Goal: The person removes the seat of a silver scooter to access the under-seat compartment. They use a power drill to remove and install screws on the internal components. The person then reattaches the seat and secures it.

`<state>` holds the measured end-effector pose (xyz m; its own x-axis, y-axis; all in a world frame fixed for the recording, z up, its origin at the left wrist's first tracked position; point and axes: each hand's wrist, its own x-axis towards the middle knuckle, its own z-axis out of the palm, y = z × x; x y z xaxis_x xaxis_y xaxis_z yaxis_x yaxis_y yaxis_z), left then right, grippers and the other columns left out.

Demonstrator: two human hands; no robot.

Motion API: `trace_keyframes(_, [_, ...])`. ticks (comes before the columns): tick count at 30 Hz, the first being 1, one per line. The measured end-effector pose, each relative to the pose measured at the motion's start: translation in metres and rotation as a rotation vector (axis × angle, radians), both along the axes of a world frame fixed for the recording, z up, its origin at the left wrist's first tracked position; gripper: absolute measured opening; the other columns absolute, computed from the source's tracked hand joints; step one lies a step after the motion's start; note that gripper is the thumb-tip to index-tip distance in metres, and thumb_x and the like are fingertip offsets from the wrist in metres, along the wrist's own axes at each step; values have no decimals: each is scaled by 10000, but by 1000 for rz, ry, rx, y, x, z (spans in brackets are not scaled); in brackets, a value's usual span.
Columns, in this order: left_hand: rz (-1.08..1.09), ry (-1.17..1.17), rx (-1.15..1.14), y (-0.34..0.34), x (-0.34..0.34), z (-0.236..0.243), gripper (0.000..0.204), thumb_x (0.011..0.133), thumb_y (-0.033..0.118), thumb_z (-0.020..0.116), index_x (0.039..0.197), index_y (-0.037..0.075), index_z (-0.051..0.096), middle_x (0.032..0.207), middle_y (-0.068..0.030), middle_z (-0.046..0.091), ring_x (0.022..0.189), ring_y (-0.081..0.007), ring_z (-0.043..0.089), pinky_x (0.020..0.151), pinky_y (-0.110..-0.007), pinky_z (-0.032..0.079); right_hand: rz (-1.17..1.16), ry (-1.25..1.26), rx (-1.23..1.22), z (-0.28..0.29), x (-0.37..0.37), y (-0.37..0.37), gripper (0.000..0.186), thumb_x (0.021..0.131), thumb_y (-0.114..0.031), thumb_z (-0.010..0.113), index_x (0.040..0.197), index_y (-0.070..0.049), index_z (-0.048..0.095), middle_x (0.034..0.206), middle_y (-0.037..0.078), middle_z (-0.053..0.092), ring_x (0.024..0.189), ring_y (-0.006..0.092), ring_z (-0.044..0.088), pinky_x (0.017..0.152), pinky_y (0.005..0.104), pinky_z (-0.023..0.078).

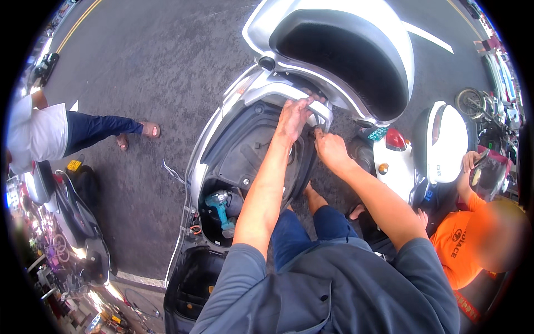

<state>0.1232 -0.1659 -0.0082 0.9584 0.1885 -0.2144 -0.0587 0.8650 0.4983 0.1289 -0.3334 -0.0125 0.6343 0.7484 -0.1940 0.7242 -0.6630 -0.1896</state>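
Observation:
My left hand (293, 119) reaches forward onto the curved silver grab rail (278, 87) at the tail of a silver scooter, its fingers bent over the rail. Just right of it, my right hand (332, 150) is closed at the rail's end. Something small and dark shows by its thumb, too hidden to name. Beneath my left forearm lies the scooter's open dark storage well (245, 146). A teal cordless power driver (221, 209) rests in its lower part. Beyond the rail, a large silver shell with a dark inside (339, 55) stands tilted open.
A white scooter with a white top box (446, 143) stands close on the right. Beside it is a person in an orange shirt (457, 236). At left, a person in a white shirt (47, 131) is near a parked scooter (72, 214). Grey asphalt (161, 61) surrounds the work.

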Motion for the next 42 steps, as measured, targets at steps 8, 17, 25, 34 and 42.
trace_keyframes(8, [15, 13, 18, 1, 6, -6, 228, 903, 69, 562, 1115, -15, 556, 1102, -135, 627, 1168, -340, 607, 949, -422, 496, -46, 44, -10, 9, 4, 12, 232, 932, -217, 560, 958, 12, 590, 728, 203, 683, 684, 369, 697, 608, 463, 558])
trace_keyframes(17, [45, 130, 324, -5, -104, 8, 301, 952, 87, 569, 1227, -35, 548, 1067, -144, 668, 980, -237, 660, 918, -356, 508, -105, 40, 115, 5, -3, 9, 366, 924, -285, 600, 1105, 33, 597, 709, 229, 664, 686, 417, 673, 633, 507, 537])
trace_keyframes(25, [99, 1477, 1314, 45, -478, -195, 488, 800, 301, 727, 1188, 36, 594, 1193, -189, 641, 1140, -337, 602, 972, -436, 473, -507, 593, 300, 22, -57, -29, 405, 954, -181, 605, 1316, -15, 534, 673, 76, 658, 515, 129, 596, 499, 307, 491])
trace_keyframes(34, [-210, 1386, 1021, 60, -511, -274, 586, 687, 344, 804, 1150, 40, 612, 1075, -205, 689, 1036, -370, 656, 887, -437, 506, 21, 847, -72, 17, -131, -47, 341, 938, -275, 585, 1166, -22, 594, 835, 173, 701, 782, 336, 698, 741, 422, 543])
trace_keyframes(42, [224, 1343, 1045, -29, -451, -135, 391, 687, 199, 768, 941, -13, 560, 827, -168, 651, 766, -281, 624, 736, -389, 490, 167, 783, 100, -3, -139, -30, 372, 913, -306, 604, 1160, -29, 610, 895, 176, 701, 877, 360, 673, 819, 446, 515])
